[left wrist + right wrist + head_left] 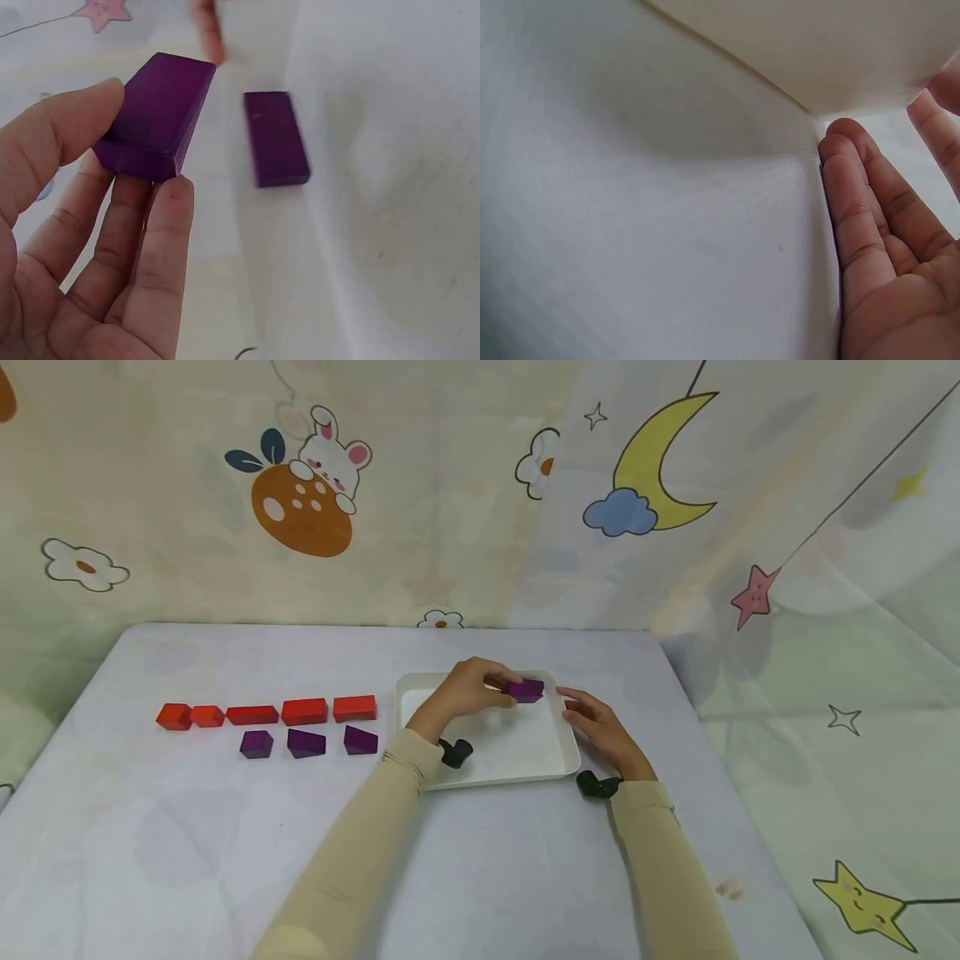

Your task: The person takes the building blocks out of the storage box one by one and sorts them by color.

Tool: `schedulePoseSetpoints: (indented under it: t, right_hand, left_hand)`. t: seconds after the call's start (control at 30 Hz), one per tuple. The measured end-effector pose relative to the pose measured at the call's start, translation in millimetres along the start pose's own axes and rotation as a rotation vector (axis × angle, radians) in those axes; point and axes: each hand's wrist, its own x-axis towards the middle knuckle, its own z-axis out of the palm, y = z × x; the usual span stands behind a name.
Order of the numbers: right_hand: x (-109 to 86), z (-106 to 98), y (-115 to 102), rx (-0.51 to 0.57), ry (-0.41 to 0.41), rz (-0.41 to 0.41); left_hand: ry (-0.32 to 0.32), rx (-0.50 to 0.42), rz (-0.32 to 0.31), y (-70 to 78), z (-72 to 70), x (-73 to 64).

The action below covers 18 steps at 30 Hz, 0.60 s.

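Note:
Over the right part of a white tray (pixel 480 768), my left hand (pixel 468 687) pinches a purple block (pixel 161 105) with slanted sides between thumb and fingertips. Past it in the left wrist view, a second purple block (pixel 276 139), rectangular, lies on a white surface; in the head view the held block mostly hides it. My right hand (pixel 603 731) is at the tray's right edge, its fingers (pixel 855 217) extended beside the tray's outer wall. In the right wrist view they lie along the white tabletop, and nothing is held in them.
Left of the tray, several red blocks (pixel 304 711) form a row. Below them stand three purple blocks (pixel 306 743) in a shorter row. A white cloth covers the table (pixel 187 827), and a printed curtain (pixel 450 510) hangs behind it.

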Motion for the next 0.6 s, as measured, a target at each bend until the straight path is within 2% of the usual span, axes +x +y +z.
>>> schedulePoseSetpoints:
  t: [0.27, 0.47, 0.6]
  right_hand:
    - [-0.6, 1, 2, -0.018, 0.003, -0.005]
    - [-1.2, 1, 3, -0.025, 0.008, -0.006]
    - [-0.8, 2, 2, -0.023, 0.005, -0.009]
  left_hand:
    - [0.009, -0.055, 0.07, 9.4, -29.1, -33.8]
    - [0.033, -0.138, 0.019, 9.7, -48.8, -66.4]
    - [0.062, -0.136, -0.012, 4.3, -63.1, -91.4]
